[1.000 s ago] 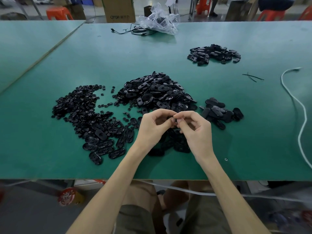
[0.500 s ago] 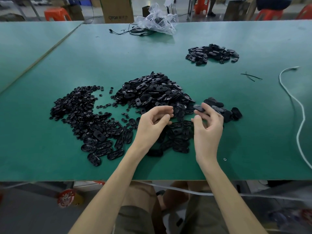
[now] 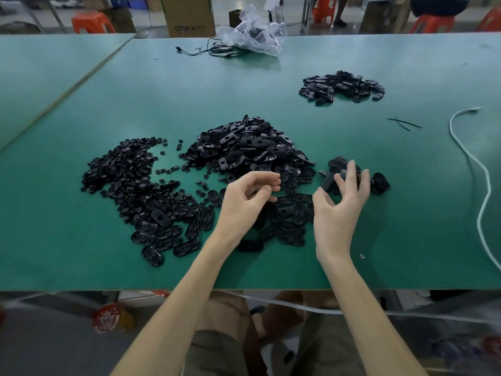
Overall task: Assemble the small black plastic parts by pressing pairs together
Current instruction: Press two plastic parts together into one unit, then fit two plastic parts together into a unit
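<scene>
A big heap of black oval plastic parts [image 3: 244,150] lies mid-table, with a spread of small round black parts [image 3: 127,175] to its left and more ovals [image 3: 162,237] in front. My left hand [image 3: 244,202] hovers over the near parts with fingers loosely curled and nothing visible in it. My right hand [image 3: 339,204] hangs with fingers spread over a small pile of assembled ovals [image 3: 379,183] at the right, holding nothing that I can see.
Another pile of black ovals [image 3: 341,86] lies at the far right. A white cord [image 3: 471,164] snakes along the right side. A crumpled clear bag [image 3: 254,31] and black cable [image 3: 214,50] sit at the far edge. Thin black ties [image 3: 404,123] lie nearby.
The hands were pressed together on a part in front of me. They have come apart, and my right hand has swung right over the small pile and opened, its part no longer in the fingers.
</scene>
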Action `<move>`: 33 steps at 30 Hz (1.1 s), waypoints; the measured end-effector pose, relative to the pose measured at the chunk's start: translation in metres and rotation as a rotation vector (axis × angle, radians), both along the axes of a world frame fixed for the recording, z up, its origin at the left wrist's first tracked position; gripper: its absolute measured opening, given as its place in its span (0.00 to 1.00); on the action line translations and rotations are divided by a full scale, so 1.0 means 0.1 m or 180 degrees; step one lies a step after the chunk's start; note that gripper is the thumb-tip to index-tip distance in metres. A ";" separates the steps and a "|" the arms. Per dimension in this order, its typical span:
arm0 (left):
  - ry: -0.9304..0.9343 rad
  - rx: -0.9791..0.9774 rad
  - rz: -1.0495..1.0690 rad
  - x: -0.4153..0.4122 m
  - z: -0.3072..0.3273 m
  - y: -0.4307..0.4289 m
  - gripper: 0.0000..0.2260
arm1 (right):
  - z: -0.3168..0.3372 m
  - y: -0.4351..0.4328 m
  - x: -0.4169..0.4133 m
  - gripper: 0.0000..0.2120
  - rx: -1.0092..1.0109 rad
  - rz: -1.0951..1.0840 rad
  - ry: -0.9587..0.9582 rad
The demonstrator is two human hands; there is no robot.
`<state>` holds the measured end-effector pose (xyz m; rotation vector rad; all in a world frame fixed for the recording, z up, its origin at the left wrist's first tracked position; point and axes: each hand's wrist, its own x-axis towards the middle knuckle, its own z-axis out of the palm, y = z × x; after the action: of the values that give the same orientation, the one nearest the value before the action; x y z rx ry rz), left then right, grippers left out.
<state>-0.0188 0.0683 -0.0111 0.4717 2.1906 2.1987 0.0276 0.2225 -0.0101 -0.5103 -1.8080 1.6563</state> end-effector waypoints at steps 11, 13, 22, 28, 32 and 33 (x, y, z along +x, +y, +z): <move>-0.0254 0.1073 0.0283 -0.01 0.04 -0.07 0.13 | 0.02 -0.12 0.03 0.09 0.1879 0.0907 -0.0609; -0.0479 0.1476 0.0318 -0.02 0.06 -0.10 0.13 | 0.01 -0.13 0.03 0.09 0.2050 0.0937 -0.0759; -0.0624 0.1526 0.0282 0.03 0.09 -0.13 0.12 | -0.02 -0.14 0.02 0.07 0.2144 0.0968 -0.0948; -0.0253 0.0789 0.0243 0.10 0.11 -0.06 0.12 | 0.03 -0.09 0.06 0.07 0.1425 0.0770 -0.0542; -0.0023 0.0319 0.0640 0.04 0.26 -0.19 0.14 | 0.06 -0.11 0.06 0.07 0.1192 0.0789 -0.0390; 0.0090 -0.0020 0.0746 0.00 0.31 -0.26 0.14 | 0.05 -0.11 0.06 0.08 0.1179 0.0794 -0.0383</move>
<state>-0.0190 0.0426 0.0194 0.2586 2.3776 2.3060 0.0339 0.2111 -0.0047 -0.2309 -2.2800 1.4165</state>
